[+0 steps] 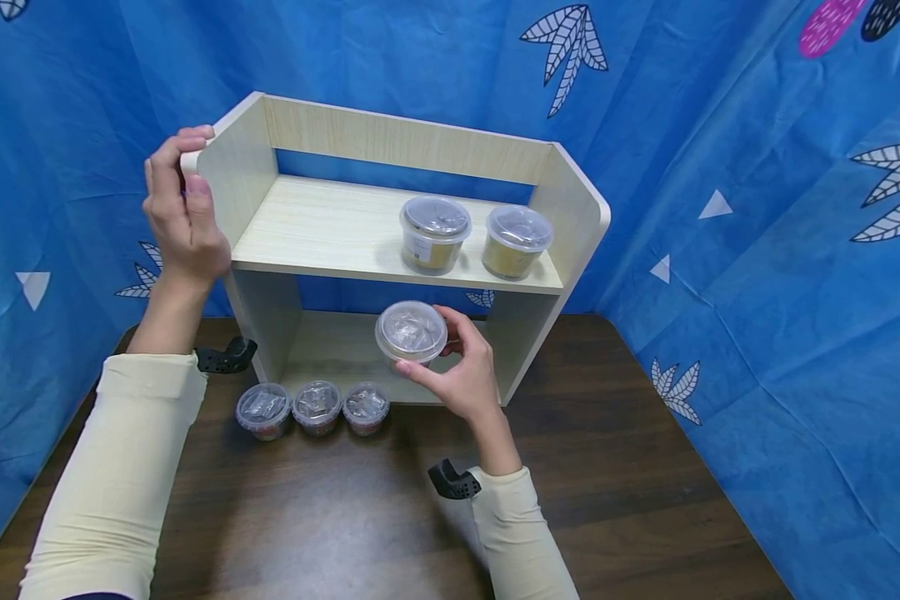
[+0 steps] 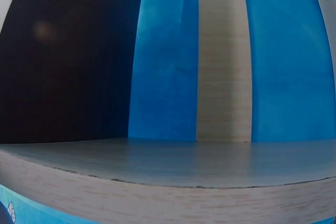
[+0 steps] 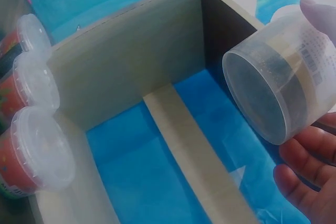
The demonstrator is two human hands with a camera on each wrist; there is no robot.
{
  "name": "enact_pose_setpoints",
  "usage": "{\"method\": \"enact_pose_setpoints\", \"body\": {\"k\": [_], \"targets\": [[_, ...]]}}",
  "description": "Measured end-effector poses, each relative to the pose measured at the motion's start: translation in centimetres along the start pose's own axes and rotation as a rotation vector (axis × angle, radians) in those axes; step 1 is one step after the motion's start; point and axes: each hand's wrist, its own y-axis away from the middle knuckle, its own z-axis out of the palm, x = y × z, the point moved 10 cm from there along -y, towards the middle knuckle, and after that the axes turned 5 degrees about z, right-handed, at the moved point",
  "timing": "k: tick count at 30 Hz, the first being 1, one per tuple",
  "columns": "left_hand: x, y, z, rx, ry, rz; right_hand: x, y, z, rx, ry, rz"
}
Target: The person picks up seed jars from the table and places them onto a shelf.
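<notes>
My right hand [image 1: 465, 367] holds a clear lidded plastic tub [image 1: 411, 332] between thumb and fingers, in front of the lower compartment of a pale wooden shelf [image 1: 397, 279]. In the right wrist view the tub [image 3: 262, 93] is tilted, its clear base towards the camera and a printed label on its side. My left hand [image 1: 183, 208] grips the front edge of the shelf's left side panel near the top. Two lidded tubs with yellowish contents, a left one [image 1: 433, 237] and a right one [image 1: 517, 242], stand at the right of the upper board.
Three smaller lidded tubs with reddish sides, the left [image 1: 263, 410], middle [image 1: 317, 407] and right [image 1: 365, 408], stand in a row on the dark wooden table [image 1: 330, 517] before the shelf's left front. A blue patterned curtain [image 1: 720, 250] hangs behind and to the right.
</notes>
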Motion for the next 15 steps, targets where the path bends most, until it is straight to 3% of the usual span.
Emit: {"method": "enact_pose_setpoints", "body": {"k": [15], "targets": [[0.0,0.0,0.0,-0.002,-0.007,-0.005,-1.4,-0.8,0.1,0.006,-0.013,-0.016]]}}
